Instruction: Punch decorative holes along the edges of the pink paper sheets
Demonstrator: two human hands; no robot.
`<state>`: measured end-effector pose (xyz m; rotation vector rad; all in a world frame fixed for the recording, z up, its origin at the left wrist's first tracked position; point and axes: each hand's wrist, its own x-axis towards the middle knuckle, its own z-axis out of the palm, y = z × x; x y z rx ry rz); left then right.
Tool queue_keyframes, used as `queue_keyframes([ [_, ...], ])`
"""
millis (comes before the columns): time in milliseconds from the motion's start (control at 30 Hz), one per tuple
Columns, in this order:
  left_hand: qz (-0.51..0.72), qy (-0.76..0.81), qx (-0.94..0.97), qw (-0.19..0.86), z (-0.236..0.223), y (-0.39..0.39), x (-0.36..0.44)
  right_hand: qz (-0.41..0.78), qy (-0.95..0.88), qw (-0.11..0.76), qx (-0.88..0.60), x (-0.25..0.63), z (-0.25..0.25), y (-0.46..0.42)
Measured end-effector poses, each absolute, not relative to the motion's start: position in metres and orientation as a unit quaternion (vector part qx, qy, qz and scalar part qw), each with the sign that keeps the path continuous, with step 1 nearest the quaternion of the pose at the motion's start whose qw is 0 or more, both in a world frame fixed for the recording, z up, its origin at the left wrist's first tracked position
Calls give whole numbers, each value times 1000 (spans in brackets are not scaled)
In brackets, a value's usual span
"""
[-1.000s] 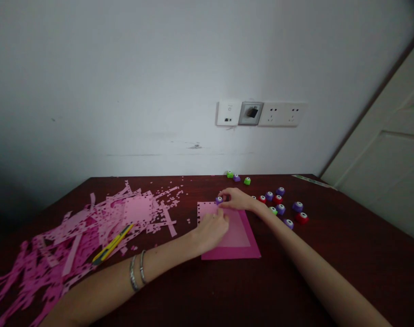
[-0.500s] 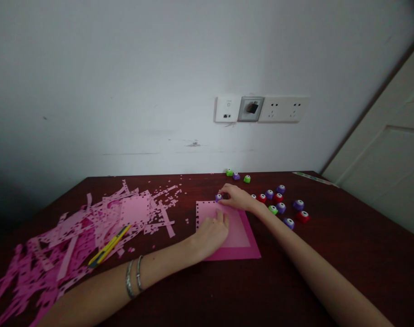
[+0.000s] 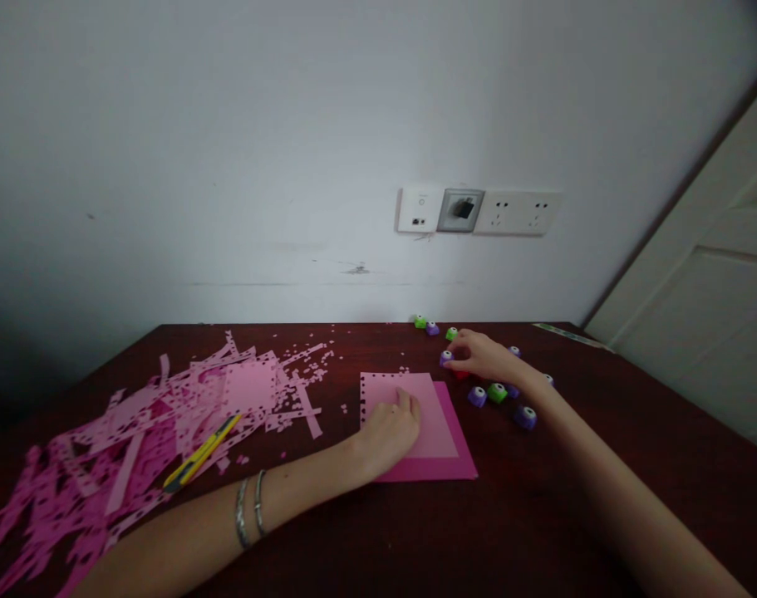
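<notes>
My left hand (image 3: 390,428) rests on a light pink sheet of paper (image 3: 431,436), fingers stretched out and holding nothing. Small holes run along the sheet's left and top edges. Beneath it lies a darker magenta sheet (image 3: 428,471), showing at the right and front. Beyond the sheet's top right corner, my right hand (image 3: 487,357) is closed with a purple craft punch (image 3: 446,359) at its fingertips. Under that hand a red punch (image 3: 461,374) is partly hidden. Nearby stand a purple punch (image 3: 477,396) and a green punch (image 3: 497,393).
Pink punched paper scraps (image 3: 147,440) heap on the left, with a yellow utility knife (image 3: 202,453) on them. Paper bits scatter beside the heap. More punches stand near the wall, including a green one (image 3: 420,321). A thin patterned strip (image 3: 571,335) lies far right.
My right hand has moved right with a purple punch, off the sheet's top edge to among the other punches. Several punches there have shifted. Paper bits now show behind the sheet. My left hand stays on it.
</notes>
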<state>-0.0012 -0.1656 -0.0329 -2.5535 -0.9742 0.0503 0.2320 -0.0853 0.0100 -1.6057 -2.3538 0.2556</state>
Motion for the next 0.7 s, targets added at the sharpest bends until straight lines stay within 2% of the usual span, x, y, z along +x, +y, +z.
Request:
queue_keyframes([
  [300,16,-354,-915,192,-34,-165,-1,73,-824,124,-548,237,2,-126],
  [600,15,-353,-914,198,-33,-166,0,42,-811,80,-578,236,-3,-126],
  [700,23,-359,-918,168,-32,-165,-3,46,-806,85,-584,237,1,-128],
])
